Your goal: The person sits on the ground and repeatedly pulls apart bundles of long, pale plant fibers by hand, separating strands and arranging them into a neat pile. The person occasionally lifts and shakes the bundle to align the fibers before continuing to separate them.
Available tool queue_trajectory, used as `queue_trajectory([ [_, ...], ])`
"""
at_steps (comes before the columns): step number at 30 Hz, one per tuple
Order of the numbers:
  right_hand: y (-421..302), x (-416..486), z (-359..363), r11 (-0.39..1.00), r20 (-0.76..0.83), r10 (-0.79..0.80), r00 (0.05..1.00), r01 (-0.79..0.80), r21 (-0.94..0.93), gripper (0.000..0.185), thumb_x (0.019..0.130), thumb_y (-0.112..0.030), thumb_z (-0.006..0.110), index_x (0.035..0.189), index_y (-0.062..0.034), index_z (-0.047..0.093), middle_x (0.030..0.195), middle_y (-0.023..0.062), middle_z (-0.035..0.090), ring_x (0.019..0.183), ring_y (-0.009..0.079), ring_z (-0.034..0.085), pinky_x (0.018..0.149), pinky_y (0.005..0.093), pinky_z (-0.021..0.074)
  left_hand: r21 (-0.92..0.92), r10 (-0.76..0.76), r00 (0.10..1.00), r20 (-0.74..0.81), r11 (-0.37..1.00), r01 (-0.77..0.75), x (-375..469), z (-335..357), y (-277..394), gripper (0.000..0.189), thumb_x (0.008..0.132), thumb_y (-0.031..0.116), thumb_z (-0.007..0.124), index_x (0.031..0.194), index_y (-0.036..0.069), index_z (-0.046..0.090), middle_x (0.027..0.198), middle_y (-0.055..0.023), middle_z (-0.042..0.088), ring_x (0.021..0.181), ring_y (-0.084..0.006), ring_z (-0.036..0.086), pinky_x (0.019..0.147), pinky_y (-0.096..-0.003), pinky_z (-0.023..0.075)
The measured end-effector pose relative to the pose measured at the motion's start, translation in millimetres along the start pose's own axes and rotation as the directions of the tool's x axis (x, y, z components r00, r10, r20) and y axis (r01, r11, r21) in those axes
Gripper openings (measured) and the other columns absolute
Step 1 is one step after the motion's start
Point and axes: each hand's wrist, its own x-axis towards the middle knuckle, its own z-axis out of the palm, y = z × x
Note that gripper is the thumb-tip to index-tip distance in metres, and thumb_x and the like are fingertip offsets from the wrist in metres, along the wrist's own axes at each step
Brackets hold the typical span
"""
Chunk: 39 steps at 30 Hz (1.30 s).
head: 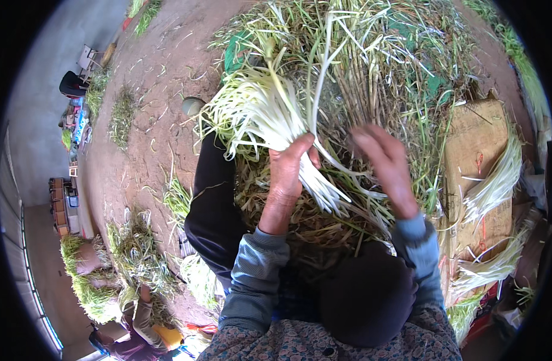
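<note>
My left hand (290, 164) grips a bundle of pale leafy stalks (276, 115), which look like blanched garlic chives. Their yellowish leaf ends fan out up and to the left, while the white stalk ends stick out below my fist. My right hand (386, 164) is to the right of the bundle, blurred, and whether its fingers hold anything is unclear. Between the hands, a loose long pale stalk (319, 85) rises above the bundle. Beneath both hands spreads a heap of dry and green stalks and leaves (370, 81).
At right, a cardboard sheet (472, 131) bears tied white bundles (494, 189) and red ties (479, 162). My black-trousered leg (215, 207) is bent at left. A dark rounded shape (368, 300) lies between my forearms. Another person (138, 331) sits lower left beside a leaf heap (138, 252).
</note>
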Motion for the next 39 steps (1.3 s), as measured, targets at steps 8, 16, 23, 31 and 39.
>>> queue_trajectory([
  [8, 4, 15, 22, 0.948, 0.024, 0.078, 0.997, -0.081, 0.307, 0.015, 0.080, -0.015, 0.057, 0.088, -0.0044, 0.064, 0.086, 0.0052, 0.064, 0.082, 0.0135, 0.056, 0.079, 0.0263, 0.0426, 0.103, 0.038, 0.999, -0.015, 0.994, -0.037, 6, -10, -14, 0.018, 0.074, 0.002, 0.057, 0.090, -0.006, 0.056, 0.062, -0.0098, 0.057, 0.044, -0.0122, 0.050, 0.037, -0.0243, 0.0444],
  [16, -16, 18, -106, 0.784, -0.387, -0.102, 0.916, 0.314, 0.535, 0.019, 0.085, -0.019, 0.052, 0.092, -0.0028, 0.060, 0.098, 0.0140, 0.060, 0.072, 0.0169, 0.060, 0.050, 0.0221, 0.0475, -0.138, -0.078, 0.995, -0.056, 0.988, 0.070, 21, -47, -1, 0.020, 0.077, 0.013, 0.063, 0.089, -0.003, 0.057, 0.050, -0.0046, 0.048, 0.039, -0.0148, 0.049, 0.037, -0.0266, 0.0413],
  [23, -37, 55, -5, 0.828, -0.169, -0.150, 0.974, 0.217, 0.518, 0.017, 0.084, -0.020, 0.054, 0.086, -0.0044, 0.061, 0.088, 0.0106, 0.063, 0.068, 0.0174, 0.064, 0.050, 0.0241, 0.0523, -0.100, 0.061, 0.997, 0.048, 0.993, -0.056, -2, -3, 15, 0.051, 0.072, 0.009, 0.066, 0.115, -0.006, 0.042, 0.086, -0.0189, 0.062, 0.078, -0.0249, 0.064, 0.069, -0.0358, 0.0542],
  [31, 25, 39, 37, 0.848, 0.054, -0.023, 0.998, -0.009, 0.530, 0.024, 0.089, -0.024, 0.043, 0.093, -0.0019, 0.053, 0.087, 0.0092, 0.056, 0.078, 0.0188, 0.059, 0.062, 0.0250, 0.0484, -0.222, -0.256, 0.936, 0.242, 0.924, 0.310, -7, -7, 0, 0.022, 0.077, 0.020, 0.061, 0.089, 0.003, 0.054, 0.069, -0.0090, 0.059, 0.066, -0.0223, 0.059, 0.074, -0.0410, 0.0475],
  [39, 71, -103, -43, 0.955, 0.346, 0.292, 0.892, -0.290, -0.058, 0.022, 0.087, -0.020, 0.050, 0.078, 0.0004, 0.055, 0.055, 0.0077, 0.045, 0.051, 0.0176, 0.045, 0.050, 0.0334, 0.0363, -0.385, -0.034, 0.912, 0.408, 0.900, 0.205, 19, -43, 58, 0.013, 0.077, 0.014, 0.062, 0.086, 0.005, 0.058, 0.050, 0.0045, 0.042, 0.044, -0.0073, 0.039, 0.063, -0.0281, 0.0411],
])
